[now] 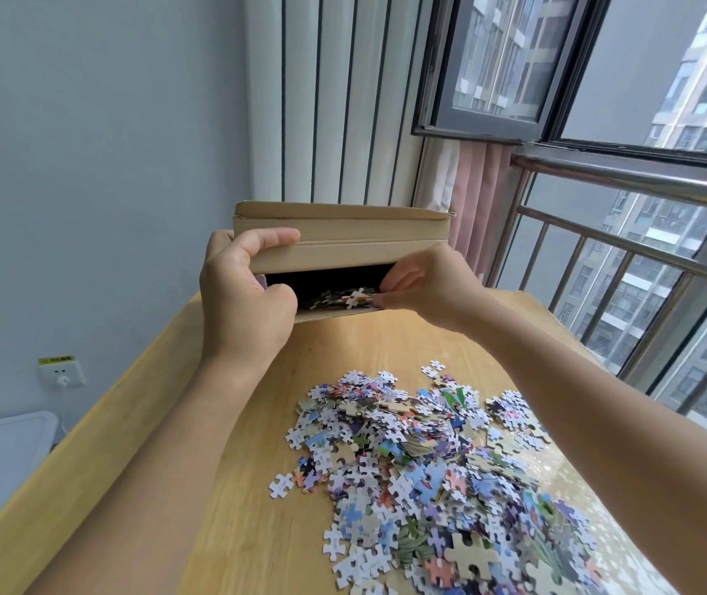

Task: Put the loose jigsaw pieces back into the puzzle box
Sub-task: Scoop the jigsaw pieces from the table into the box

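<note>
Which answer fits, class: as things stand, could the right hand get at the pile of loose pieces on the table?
Probably yes. The right hand is at the box opening, and the pile lies uncovered on the table just below that arm, with nothing between them.

Left hand (245,303): bare; no glove, ring or watch visible.
Right hand (424,282): bare; no glove or ring visible; nails short and unpainted where they show.
Left forearm: bare, enters from 7 o'clock; no sleeve in view.
Right forearm: bare, enters from 4 o'clock; no sleeve or wristband in view.
</note>
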A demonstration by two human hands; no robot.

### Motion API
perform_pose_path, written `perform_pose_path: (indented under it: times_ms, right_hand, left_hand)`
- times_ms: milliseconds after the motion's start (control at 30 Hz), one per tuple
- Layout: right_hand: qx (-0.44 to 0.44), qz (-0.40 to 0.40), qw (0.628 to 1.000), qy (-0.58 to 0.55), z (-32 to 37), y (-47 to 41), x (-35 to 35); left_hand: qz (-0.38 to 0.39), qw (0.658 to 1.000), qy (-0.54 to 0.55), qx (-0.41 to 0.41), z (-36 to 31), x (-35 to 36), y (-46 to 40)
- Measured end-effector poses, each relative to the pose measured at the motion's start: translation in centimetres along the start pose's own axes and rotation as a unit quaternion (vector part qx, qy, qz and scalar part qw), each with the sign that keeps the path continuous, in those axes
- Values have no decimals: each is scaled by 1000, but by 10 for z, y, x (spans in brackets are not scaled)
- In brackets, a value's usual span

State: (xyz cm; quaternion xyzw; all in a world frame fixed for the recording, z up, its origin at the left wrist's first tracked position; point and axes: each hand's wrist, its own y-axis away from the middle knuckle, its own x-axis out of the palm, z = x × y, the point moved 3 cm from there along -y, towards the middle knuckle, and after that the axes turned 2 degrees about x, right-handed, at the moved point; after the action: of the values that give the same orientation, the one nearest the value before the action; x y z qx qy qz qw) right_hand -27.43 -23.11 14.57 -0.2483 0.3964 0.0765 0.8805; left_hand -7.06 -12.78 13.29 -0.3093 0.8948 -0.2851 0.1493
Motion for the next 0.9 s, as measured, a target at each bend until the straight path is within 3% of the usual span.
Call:
perform_pose_path:
  times_ms: [133,200,433,767,833,900]
  right_hand:
    - [-3,-93,993,65,2,3,7]
    - [-1,-96,994,45,2,3,6]
    - [4,91,995,-37,-8,12,10]
    - [-47,269,961,-49,22,-1,39]
    - [-64,277,958,-41,34,-5,46]
    - [-99,224,969,12,39,-10,46]
  left_hand:
    - [0,1000,-1,2,-1,2,1]
    - [2,1000,-1,3,-1,2,1]
    - [1,1000,-9,0,1,1,1]
    - [2,1000,-13,6,-4,1,3]
    - [2,1000,-12,11,-5,2,3]
    - [3,1000,-3,13,-5,1,2]
